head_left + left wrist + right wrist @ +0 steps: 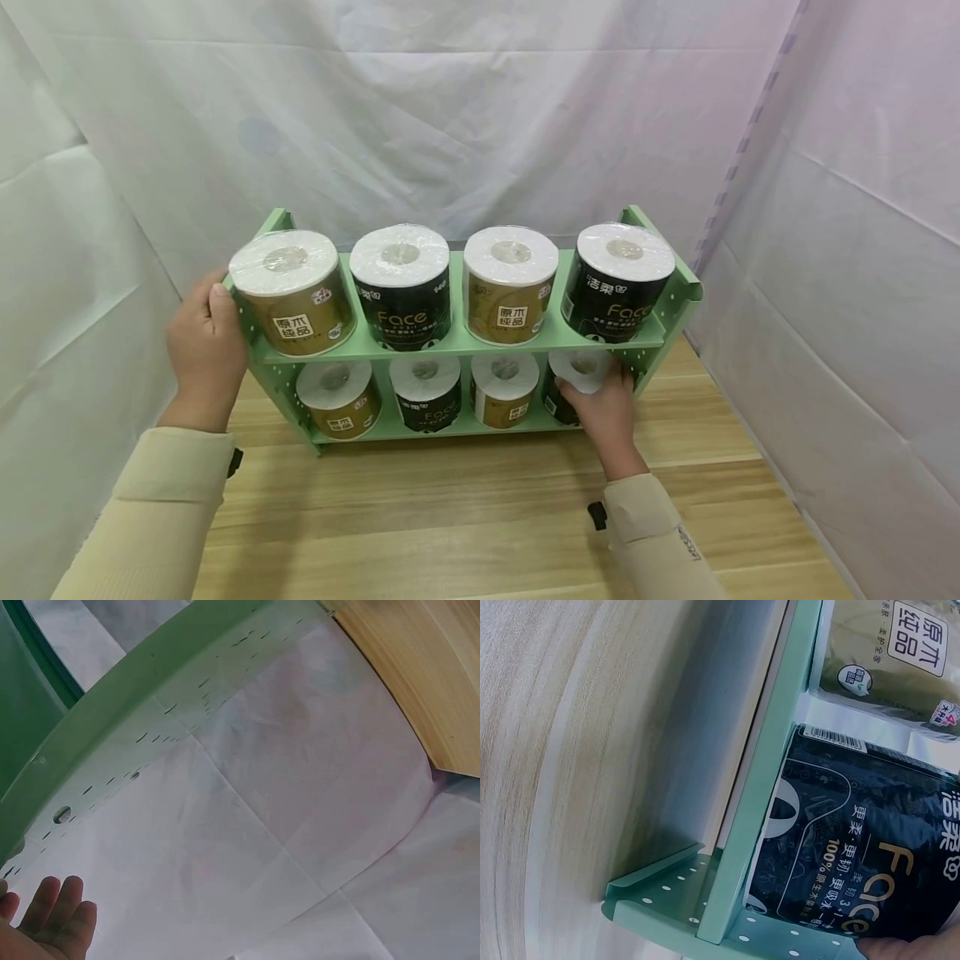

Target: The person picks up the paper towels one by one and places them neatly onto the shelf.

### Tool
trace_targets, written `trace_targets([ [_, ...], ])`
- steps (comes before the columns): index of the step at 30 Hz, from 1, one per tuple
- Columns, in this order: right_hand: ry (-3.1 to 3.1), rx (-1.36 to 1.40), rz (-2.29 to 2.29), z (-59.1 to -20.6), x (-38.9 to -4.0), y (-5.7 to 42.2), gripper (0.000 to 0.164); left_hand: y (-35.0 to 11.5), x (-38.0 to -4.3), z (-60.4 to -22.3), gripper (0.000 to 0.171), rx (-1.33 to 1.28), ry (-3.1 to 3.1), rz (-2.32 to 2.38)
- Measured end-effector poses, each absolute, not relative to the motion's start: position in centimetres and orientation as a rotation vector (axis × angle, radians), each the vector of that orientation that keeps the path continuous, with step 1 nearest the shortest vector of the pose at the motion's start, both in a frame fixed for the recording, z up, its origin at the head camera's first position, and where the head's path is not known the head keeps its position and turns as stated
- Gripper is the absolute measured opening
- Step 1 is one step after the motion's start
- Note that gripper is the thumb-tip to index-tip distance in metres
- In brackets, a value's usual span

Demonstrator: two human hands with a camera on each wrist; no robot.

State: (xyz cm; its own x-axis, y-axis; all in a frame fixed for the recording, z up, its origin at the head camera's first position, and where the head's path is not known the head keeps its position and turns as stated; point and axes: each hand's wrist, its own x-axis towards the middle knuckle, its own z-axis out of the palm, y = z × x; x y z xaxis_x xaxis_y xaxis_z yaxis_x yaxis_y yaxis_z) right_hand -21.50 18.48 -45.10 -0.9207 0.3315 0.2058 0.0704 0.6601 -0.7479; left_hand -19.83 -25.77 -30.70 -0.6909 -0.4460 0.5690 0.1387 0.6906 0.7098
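A green two-tier rack (480,427) holds wrapped toilet paper rolls on both shelves, gold wrappers alternating with black. On the lower shelf, at the right end, my right hand (606,417) grips a black toilet paper roll (576,372) from above, thumb on its left and fingers on its right. That black wrapper fills much of the right wrist view, standing on the shelf board (761,772). My left hand (208,337) holds the rack's left side panel (172,690) by its edge, the thumb lying along the front. Part of its fingers is hidden behind the panel in the head view.
Above the right hand, a black roll (625,287) stands on the upper shelf, close over the fingers. A gold roll (504,387) is left of the gripped one. The rack stands on a wooden tabletop (420,517), with white curtains (465,125) behind and at both sides.
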Motion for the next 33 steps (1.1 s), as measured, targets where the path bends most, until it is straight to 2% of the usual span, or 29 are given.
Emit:
trace_targets([
  [20,-2.574,-0.304,1.183,-45.2,-21.58,18.6,0.105,-25.69,-19.82,-30.67,0.045,0.248,-2.126,-0.997],
  [33,-2.545,-0.195,1.082,-45.25,-21.28,18.39,0.102,-25.84,-19.47,-30.3,0.046,0.242,-2.196,-0.999],
])
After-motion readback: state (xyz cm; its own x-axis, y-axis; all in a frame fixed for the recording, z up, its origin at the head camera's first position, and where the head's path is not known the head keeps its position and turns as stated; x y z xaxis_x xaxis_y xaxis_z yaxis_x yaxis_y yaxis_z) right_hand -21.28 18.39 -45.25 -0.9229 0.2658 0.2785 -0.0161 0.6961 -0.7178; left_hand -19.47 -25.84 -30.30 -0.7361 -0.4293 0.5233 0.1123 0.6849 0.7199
